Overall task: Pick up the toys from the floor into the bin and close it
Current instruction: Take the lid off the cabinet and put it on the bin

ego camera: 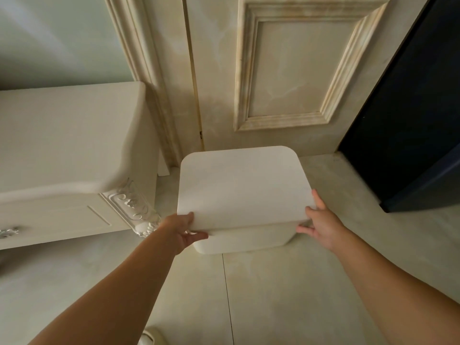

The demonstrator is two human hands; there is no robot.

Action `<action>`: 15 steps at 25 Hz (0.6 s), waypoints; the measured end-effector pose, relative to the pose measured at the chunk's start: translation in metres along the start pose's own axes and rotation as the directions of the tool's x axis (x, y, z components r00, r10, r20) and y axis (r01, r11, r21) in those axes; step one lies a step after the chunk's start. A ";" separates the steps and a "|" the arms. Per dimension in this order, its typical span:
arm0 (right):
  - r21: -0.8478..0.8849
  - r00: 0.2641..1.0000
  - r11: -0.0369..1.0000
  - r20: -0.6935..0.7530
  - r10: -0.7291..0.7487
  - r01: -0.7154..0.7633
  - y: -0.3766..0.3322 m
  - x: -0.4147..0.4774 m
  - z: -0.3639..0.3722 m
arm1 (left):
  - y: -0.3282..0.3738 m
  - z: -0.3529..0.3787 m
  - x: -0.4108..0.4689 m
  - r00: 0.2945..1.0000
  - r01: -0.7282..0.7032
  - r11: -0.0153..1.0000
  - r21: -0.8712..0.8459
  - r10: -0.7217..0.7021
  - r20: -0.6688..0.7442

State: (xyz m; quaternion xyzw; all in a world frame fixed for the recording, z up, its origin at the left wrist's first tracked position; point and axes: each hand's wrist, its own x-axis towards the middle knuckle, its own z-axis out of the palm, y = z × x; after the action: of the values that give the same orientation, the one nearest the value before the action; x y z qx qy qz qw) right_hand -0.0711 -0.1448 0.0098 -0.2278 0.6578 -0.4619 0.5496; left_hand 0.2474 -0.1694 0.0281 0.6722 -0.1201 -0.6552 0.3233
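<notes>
Left hand: left hand [183,229], lower centre of frame, pinched the near-left corner of the white rounded-rectangle lid [244,188], thumb on top, fingers under the edge.
Right hand: right hand [317,220] gripped the near-right corner, fingers along the side edge, one curled beneath.
Lid position: centre frame, directly ahead of both hands and over the white rounded bin [244,239]. Its long axis ran left to right.
Gap: near edge appeared raised off the bin's rim; far edge contact could not be told.
Nearer hand: neither; one at each near corner.
Judged next move: lower the near edge straight down, both hands together.
Count: one lid, one bin, two hands; no toys seen on the pale tiled floor [286,295].
Bin surroundings: stood against the cream panelled door [286,70], beside the cream carved cabinet [62,145] at left.
</notes>
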 end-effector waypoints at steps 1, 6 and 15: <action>-0.012 1.000 1.000 0.000 0.005 -0.005 -0.005 0.008 0.004 | 0.005 0.001 0.004 1.000 0.010 1.000 -0.009 -0.010 -0.007; -0.055 1.000 0.998 0.018 0.008 -0.007 -0.017 0.042 0.023 | 0.029 0.004 0.033 0.998 0.006 1.000 0.000 -0.006 -0.057; -0.093 0.999 0.995 0.047 -0.022 0.026 -0.036 0.086 0.054 | 0.070 0.016 0.066 0.995 -0.033 0.999 -0.027 0.030 -0.092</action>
State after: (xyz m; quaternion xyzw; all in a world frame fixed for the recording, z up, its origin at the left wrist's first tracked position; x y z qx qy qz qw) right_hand -0.0534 -0.2503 -0.0015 -0.2720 0.6631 -0.4316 0.5478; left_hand 0.2578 -0.2655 0.0179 0.6949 -0.1065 -0.6201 0.3481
